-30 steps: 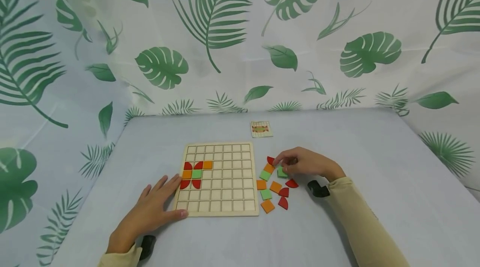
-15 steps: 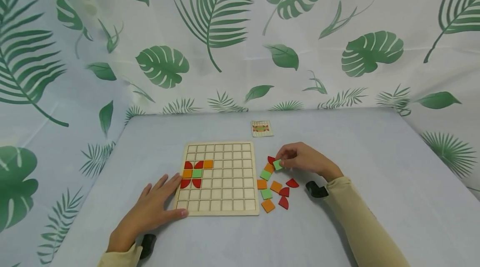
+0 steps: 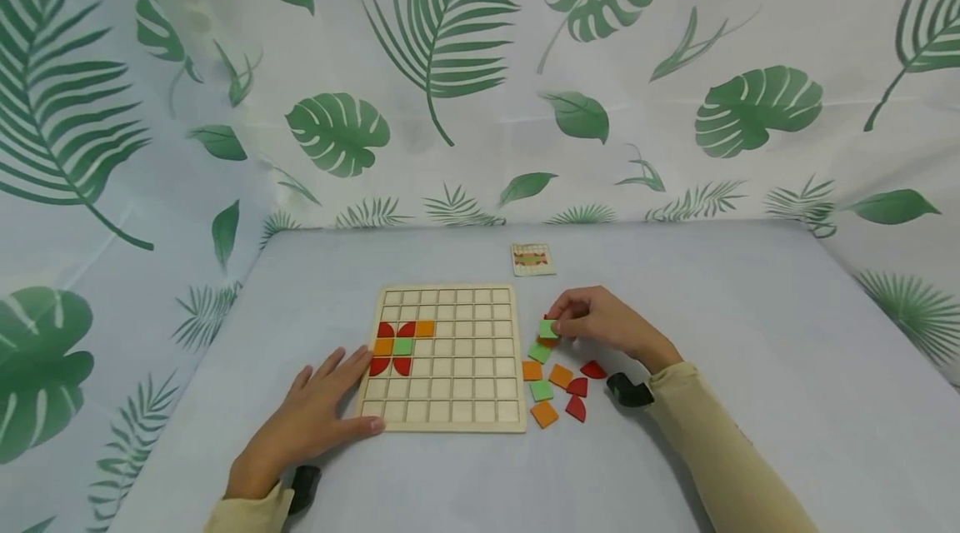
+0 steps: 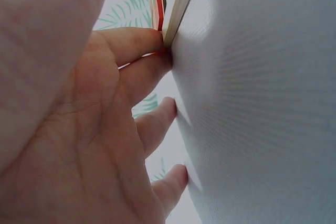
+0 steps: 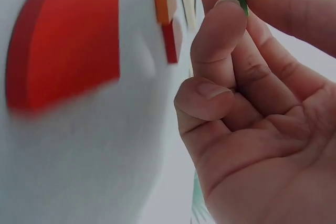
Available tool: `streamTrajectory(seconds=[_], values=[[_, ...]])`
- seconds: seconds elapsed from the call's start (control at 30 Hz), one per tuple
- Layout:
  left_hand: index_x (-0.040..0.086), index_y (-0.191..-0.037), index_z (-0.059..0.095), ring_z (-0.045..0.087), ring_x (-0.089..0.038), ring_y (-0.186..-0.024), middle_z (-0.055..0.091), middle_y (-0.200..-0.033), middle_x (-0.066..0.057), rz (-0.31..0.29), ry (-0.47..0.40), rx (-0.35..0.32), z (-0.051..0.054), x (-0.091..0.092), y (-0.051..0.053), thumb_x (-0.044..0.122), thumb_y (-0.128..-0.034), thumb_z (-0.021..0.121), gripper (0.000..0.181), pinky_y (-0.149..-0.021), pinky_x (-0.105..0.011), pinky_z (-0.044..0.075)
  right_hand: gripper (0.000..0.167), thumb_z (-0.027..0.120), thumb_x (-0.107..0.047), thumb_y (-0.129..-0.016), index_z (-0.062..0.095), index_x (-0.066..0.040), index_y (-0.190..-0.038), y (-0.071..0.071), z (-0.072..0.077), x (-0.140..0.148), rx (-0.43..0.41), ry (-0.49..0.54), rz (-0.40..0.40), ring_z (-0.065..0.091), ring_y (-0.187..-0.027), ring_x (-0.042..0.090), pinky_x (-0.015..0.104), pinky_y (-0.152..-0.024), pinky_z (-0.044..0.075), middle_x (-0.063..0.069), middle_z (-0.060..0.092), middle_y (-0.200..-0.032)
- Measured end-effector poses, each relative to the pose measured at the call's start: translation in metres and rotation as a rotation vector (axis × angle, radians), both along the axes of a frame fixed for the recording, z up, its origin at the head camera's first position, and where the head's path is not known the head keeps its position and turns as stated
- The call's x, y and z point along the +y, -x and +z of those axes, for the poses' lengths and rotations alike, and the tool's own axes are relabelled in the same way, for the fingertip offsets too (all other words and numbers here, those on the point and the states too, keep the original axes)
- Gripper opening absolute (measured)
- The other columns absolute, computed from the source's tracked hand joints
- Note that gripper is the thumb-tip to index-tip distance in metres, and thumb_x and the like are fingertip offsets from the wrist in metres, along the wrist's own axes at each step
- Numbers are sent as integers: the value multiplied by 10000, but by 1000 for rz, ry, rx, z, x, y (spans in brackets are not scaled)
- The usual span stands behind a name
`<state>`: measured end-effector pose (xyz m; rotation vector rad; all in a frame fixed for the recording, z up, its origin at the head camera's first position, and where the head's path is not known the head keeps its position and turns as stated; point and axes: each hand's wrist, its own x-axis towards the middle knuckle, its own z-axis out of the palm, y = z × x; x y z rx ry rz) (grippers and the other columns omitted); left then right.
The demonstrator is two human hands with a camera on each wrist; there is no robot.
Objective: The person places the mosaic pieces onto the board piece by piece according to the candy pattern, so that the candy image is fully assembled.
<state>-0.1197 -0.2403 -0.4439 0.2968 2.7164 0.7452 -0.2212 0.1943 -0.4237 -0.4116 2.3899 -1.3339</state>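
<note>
Head view: your right hand (image 3: 603, 323) has a green square tile (image 3: 548, 329) pinched at the fingertips, just right of the gridded board (image 3: 487, 391) and among the loose pieces (image 3: 577, 386). Can't tell if the tile clears the ones under it. If it's carried too low, it could drag those along or bump the board's rim. Set down skewed, it would likely ride up on the grid ridges. Your left hand (image 3: 311, 408) is spread at the board's left side, thumb by the near-left corner, gripping nothing; a careless push there could slide the board. Tile looks flat, light green, plain-faced. Picture card (image 3: 532, 260) lies beyond the board.

Left wrist view: fingers extended, two tips at the board's edge, the other two resting on the table (image 4: 252, 129). Light contact by the look of it, so the board might shift if knocked.

Right wrist view: tile shows edge-on between the fingertips, thin, darker green here, partly cut off by the frame. Other fingers curl in. Small hold on a slim piece, so a loose pinch may let it twist or drop. Red quarter-circle piece (image 5: 73, 40) sits nearest the camera, blurred; a low wrist could brush it.
</note>
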Motion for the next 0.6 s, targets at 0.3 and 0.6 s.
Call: streamTrajectory(seconds=[0.3, 0.6], values=[[108, -1678, 375, 150, -442, -1611, 357, -1717, -126, 21, 3, -8, 1, 2, 0, 566, -838, 869, 1076, -1237, -725, 22, 146, 711, -145, -999, 731, -31, -1087, -1, 6, -24, 25, 41, -6, 675, -844, 288, 411, -831, 539, 112, 735, -909], [113, -1678, 377, 156, -444, -1609, 365, -1713, -127, 31, 10, -3, 1, 2, 0, 557, -828, 877, 1081, -1240, -721, 20, 154, 736, -177, -999, 750, -62, -1101, 7, 9, -47, 44, 82, 14, 693, -854, 334, 396, -738, 528, 141, 739, -929]])
